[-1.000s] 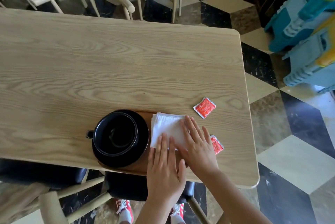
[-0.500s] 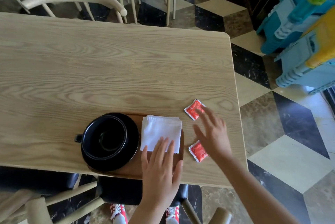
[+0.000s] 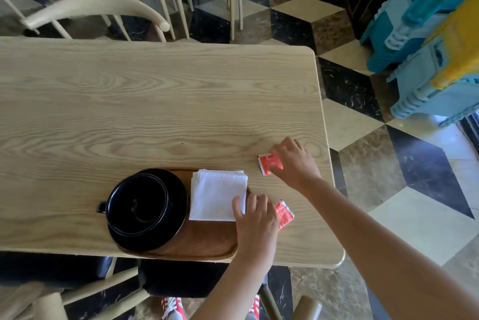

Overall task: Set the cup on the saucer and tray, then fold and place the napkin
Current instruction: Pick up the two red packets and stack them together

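On the tray [image 3: 207, 244], left hand [image 3: 255, 221] pinches the napkin [image 3: 217, 195]; right hand [image 3: 295, 161] pinches a red packet [image 3: 269, 162].

The left hand [image 3: 255, 223] covers the folded white cloth napkin's [image 3: 217, 195] near right corner and part of one red foil sachet [image 3: 285, 213]; right fingers [image 3: 278, 149] hide the other red sachet's [image 3: 268, 162] edge; sachet print too small to read
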Demonstrator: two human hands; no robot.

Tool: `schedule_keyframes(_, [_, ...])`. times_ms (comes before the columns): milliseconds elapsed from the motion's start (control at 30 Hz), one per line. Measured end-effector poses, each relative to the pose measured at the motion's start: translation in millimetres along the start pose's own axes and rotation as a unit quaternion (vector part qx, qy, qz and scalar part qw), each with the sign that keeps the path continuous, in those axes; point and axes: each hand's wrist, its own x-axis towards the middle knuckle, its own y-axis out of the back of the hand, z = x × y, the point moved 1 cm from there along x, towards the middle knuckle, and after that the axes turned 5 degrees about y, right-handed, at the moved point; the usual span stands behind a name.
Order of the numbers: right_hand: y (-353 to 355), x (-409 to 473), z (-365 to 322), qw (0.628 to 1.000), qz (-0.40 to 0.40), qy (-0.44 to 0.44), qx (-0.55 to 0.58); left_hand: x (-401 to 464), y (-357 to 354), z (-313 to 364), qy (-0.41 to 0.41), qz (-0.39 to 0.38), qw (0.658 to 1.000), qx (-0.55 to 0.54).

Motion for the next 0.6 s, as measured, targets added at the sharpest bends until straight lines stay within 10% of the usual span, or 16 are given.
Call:
schedule_keyframes(200, [18.8,-32.1,2.0,0.977,-0.003,-0.139,0.164,7.4,24.6,-8.2,-0.014,-0.091,0.989,-0.118])
schedule_keyframes(433, [127.1,-59.6,-20.4,0.891,0.130,-0.160,0.405,33.3,100.3,-43.7,0.156,-0.118,0.782,-0.592])
schedule_keyframes(600, [201.9,-75.0,-70.9,0.833,0.197,-0.046,0.515,40.4,190.8,-53.6,0.130,-0.051,0.729,-0.670])
